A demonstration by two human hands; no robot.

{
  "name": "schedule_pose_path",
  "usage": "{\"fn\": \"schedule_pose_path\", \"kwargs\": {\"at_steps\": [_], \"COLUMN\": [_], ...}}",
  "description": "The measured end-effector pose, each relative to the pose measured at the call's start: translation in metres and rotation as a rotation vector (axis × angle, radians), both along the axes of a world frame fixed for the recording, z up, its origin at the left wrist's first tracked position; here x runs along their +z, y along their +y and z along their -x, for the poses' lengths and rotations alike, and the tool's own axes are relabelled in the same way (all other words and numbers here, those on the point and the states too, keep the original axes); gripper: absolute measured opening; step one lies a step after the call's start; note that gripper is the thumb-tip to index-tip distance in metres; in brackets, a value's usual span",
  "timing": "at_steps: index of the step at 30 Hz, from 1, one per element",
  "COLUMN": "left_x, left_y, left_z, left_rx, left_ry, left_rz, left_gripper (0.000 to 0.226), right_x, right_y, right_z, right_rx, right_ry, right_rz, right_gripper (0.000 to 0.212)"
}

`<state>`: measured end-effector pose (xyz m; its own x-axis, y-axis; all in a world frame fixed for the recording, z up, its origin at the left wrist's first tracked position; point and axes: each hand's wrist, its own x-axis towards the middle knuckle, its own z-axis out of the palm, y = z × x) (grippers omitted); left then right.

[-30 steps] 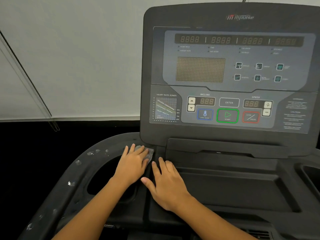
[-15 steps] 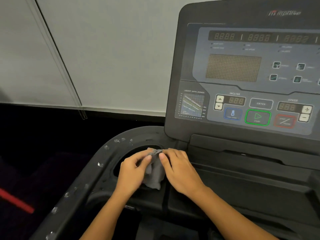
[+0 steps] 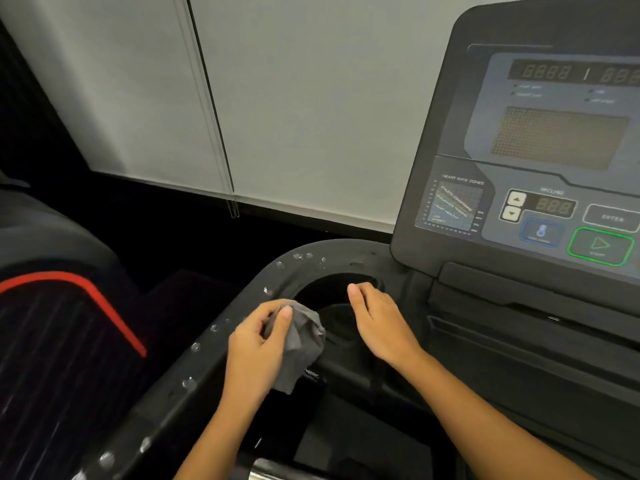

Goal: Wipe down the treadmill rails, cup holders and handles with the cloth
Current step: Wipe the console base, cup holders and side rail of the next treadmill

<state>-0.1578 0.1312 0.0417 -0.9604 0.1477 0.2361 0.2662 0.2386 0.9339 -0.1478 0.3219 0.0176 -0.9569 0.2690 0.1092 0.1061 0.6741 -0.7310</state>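
A bunched grey cloth [image 3: 300,344] hangs from my left hand [image 3: 256,344], which pinches it just above the near-left edge of the left cup holder [image 3: 337,292]. The cup holder is a dark round well in the black treadmill housing. Its curved rim and the left rail [image 3: 207,348] carry several pale droplets or smudges. My right hand [image 3: 379,322] hovers over the cup holder's right side, fingers loosely apart and holding nothing.
The console panel [image 3: 540,161] with its displays and buttons rises at the right. A white wall [image 3: 294,98] stands behind. To the left is a neighbouring machine with a red stripe [image 3: 100,306]. A chrome bar end [image 3: 263,471] shows at the bottom.
The view has swung left and closer to the cup holder. Both hands held the cloth half a second ago; now my right hand has let go and my left alone holds it.
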Motion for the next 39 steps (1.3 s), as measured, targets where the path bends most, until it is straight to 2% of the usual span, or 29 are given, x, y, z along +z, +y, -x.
{"fn": "schedule_pose_path", "kwargs": {"at_steps": [3,7,11,14,19,25,29,31,34,39], "left_x": [-0.039,-0.080,-0.080,-0.075,-0.069,-0.074,-0.068,-0.065,-0.064,-0.068], "left_y": [0.019,0.033,0.022,0.009,0.014,0.014,-0.001,-0.003,0.009,0.015], "left_z": [-0.007,-0.014,-0.001,0.015,0.018,0.004,0.028,0.035,0.025,0.004], "left_rx": [-0.086,-0.168,-0.149,-0.040,0.060,-0.167,-0.054,-0.006,0.018,-0.154], "left_ry": [0.083,0.330,0.392,0.360,0.275,0.363,0.329,0.272,0.266,0.375], "left_rz": [0.212,0.594,0.702,0.770,0.723,0.729,0.789,0.821,0.746,0.705], "left_gripper": [0.017,0.046,0.048,0.046,0.044,0.044,0.055,0.047,0.045,0.043], "right_x": [-0.009,-0.019,-0.024,-0.025,-0.027,-0.028,-0.030,-0.031,-0.031,-0.027], "right_y": [-0.002,-0.002,-0.004,-0.006,-0.006,-0.007,-0.007,-0.007,-0.008,-0.010], "right_z": [0.003,0.004,0.002,-0.001,-0.003,-0.003,-0.004,-0.005,-0.005,-0.005], "right_rx": [0.006,0.026,0.060,0.063,0.060,0.078,0.079,0.078,0.080,0.064], "right_ry": [-0.029,-0.038,-0.041,-0.044,-0.047,-0.043,-0.058,-0.061,-0.059,-0.021], "right_rz": [-0.039,-0.126,-0.253,-0.293,-0.307,-0.382,-0.418,-0.425,-0.422,-0.350], "right_gripper": [0.044,0.043,0.044,0.044,0.044,0.045,0.049,0.050,0.049,0.046]}}
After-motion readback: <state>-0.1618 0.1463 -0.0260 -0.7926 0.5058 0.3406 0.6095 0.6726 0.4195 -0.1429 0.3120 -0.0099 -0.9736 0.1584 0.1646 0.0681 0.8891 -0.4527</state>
